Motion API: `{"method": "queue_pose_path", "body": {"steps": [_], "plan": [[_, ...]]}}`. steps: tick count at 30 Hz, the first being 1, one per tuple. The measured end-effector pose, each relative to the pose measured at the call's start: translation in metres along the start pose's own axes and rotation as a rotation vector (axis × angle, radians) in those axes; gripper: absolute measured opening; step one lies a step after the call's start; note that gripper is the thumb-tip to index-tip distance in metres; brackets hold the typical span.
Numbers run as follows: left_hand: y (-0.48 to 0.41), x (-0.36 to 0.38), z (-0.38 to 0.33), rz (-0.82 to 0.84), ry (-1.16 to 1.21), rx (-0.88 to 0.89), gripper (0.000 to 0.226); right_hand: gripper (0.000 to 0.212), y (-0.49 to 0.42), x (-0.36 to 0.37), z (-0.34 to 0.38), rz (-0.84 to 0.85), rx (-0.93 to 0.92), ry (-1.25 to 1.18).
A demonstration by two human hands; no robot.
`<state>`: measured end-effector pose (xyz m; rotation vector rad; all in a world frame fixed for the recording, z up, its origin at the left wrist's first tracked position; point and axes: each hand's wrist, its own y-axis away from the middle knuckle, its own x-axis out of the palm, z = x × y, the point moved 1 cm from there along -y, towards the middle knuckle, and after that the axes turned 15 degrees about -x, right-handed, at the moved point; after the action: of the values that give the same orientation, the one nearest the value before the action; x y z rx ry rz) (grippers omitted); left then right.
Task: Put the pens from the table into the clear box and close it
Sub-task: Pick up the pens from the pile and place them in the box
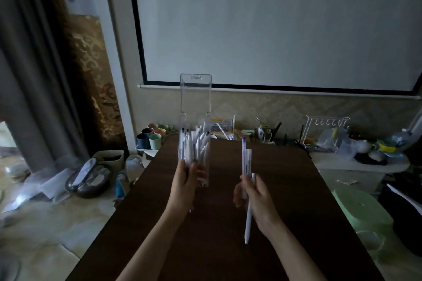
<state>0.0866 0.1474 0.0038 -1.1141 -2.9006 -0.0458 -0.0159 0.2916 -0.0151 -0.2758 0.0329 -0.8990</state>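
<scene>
Now the clear box [194, 143] stands tall on the dark wooden table [285, 189], with its lid [196, 92] flipped straight up at the back. The left hand [186, 186] is wrapped around the bottom of the box and holds it steady. Lots of white pens [196, 141] already stand inside it. The right hand [255, 196] is closed around a few more pens [246, 162], thin, smooth and white. They point up and down, the same way the box stands. The box is just to the left of them, so the right hand is the one to carry them over and drop them in from the top. I see no other pens lying on the table.
</scene>
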Motion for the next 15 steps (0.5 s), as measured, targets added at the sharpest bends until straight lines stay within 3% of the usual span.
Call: {"method": "queue_pose_path", "body": {"steps": [4,7,10,15], "plan": [[-0.039,-0.011,-0.063,-0.006,0.052,0.203,0.01,0.026,-0.01,0.005,0.0,0.028,-0.028,-0.007],[-0.071,-0.01,-0.095,-0.032,0.074,0.283,0.015,0.025,-0.013,0.007,-0.005,0.014,-0.012,0.002],[-0.1,-0.007,-0.099,-0.04,0.098,0.261,0.015,0.022,-0.013,0.006,-0.013,-0.015,0.019,-0.023],[-0.124,-0.006,-0.072,-0.029,-0.06,0.211,0.006,0.021,-0.013,0.003,-0.023,-0.043,0.054,-0.035]]}}
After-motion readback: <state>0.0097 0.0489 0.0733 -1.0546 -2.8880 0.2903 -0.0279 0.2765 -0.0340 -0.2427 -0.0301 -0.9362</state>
